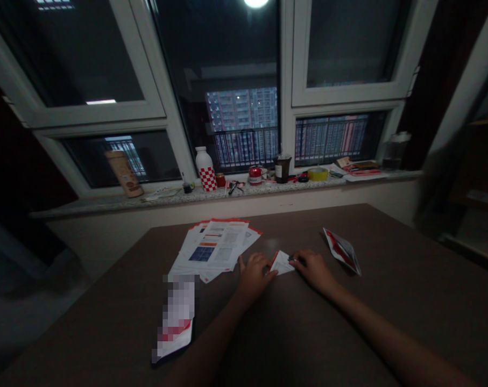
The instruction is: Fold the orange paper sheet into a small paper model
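Observation:
A small white folded paper (pixel 282 264) with an orange-red edge lies on the dark table between my hands. My left hand (pixel 254 277) grips its left side, the thumb along the near edge and the fingers curled behind. On the other side, the bent fingers of my right hand (pixel 314 267) pinch its right corner; the fingertips are dim and partly hidden. Just beyond my left hand is a fanned pile of printed sheets (pixel 217 244) with orange borders. A folded red-and-white paper piece (pixel 342 251) stands on the table to the right of my right hand.
A phone-like flat object (pixel 175 320), mostly blurred out, lies left of my left forearm. Behind the brown table (pixel 389 312), a stone windowsill (pixel 167 200) carries a checkered bottle (pixel 206 171), a red can (pixel 254 176), a dark cup (pixel 282 170) and yellow tape (pixel 318 174).

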A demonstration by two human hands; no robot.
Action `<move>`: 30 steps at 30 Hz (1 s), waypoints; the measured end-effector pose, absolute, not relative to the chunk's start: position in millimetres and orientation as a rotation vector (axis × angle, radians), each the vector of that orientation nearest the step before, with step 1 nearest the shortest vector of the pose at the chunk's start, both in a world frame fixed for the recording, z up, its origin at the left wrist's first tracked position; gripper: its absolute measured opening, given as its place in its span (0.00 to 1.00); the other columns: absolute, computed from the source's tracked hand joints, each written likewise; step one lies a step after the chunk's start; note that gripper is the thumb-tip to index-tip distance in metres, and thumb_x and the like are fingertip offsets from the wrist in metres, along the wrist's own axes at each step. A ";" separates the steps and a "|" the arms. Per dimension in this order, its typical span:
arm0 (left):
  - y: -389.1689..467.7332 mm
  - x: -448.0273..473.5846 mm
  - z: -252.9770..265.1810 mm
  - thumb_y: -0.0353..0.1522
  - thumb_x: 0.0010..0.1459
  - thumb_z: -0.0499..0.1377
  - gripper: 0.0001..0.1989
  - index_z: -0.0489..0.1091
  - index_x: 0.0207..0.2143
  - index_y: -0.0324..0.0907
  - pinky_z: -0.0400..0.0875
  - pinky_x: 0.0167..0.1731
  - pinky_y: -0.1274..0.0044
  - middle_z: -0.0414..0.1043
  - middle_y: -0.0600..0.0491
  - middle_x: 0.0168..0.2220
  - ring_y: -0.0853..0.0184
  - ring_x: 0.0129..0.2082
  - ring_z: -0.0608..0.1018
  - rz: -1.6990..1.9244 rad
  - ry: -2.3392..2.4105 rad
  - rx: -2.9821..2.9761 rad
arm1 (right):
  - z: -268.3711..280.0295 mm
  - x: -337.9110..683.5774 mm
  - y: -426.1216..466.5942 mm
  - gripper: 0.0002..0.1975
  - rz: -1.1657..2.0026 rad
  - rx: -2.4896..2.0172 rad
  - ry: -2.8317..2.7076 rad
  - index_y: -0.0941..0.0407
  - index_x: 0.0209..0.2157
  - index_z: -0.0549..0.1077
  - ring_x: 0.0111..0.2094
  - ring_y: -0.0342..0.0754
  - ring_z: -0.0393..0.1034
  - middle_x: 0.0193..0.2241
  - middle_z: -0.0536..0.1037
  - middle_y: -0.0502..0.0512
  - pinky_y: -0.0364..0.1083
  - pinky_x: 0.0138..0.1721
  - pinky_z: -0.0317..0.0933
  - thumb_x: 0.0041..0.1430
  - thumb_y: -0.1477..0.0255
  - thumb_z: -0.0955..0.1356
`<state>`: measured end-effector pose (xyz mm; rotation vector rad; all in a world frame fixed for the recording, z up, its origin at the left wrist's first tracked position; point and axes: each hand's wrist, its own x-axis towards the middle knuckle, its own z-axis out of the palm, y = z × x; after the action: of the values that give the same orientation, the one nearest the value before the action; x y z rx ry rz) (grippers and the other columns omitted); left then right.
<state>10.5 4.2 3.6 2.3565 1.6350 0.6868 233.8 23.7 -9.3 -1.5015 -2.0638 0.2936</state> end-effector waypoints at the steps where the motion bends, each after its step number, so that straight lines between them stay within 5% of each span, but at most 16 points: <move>1: 4.3 10.5 4.0 0.42 0.60 0.58 0.09 0.73 0.37 0.48 0.36 0.60 0.46 0.74 0.54 0.49 0.56 0.59 0.65 0.685 1.641 2.351 | -9.4 233.4 23.9 0.10 0.282 -1.499 -2.059 0.53 0.36 0.75 0.43 0.51 0.71 0.39 0.79 0.54 0.49 0.49 0.57 0.62 0.64 0.65; 16: 9.8 17.3 1.9 0.37 0.62 0.57 0.08 0.72 0.30 0.48 0.27 0.58 0.42 0.75 0.60 0.52 0.57 0.64 0.59 0.764 1.627 2.252 | -5.4 221.2 22.9 0.08 0.220 -1.668 -2.016 0.52 0.38 0.77 0.48 0.54 0.66 0.41 0.79 0.54 0.53 0.52 0.50 0.61 0.66 0.66; 30: 3.5 25.7 7.9 0.33 0.61 0.56 0.06 0.71 0.30 0.46 0.28 0.57 0.39 0.71 0.59 0.55 0.56 0.66 0.55 0.698 1.695 2.263 | -3.7 216.8 23.3 0.07 0.277 -1.762 -1.966 0.52 0.36 0.78 0.50 0.55 0.64 0.42 0.79 0.56 0.53 0.52 0.50 0.60 0.67 0.67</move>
<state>25.7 3.5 7.9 2.2627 1.6950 0.6977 216.8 23.3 -3.7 -1.7616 -1.9664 0.2769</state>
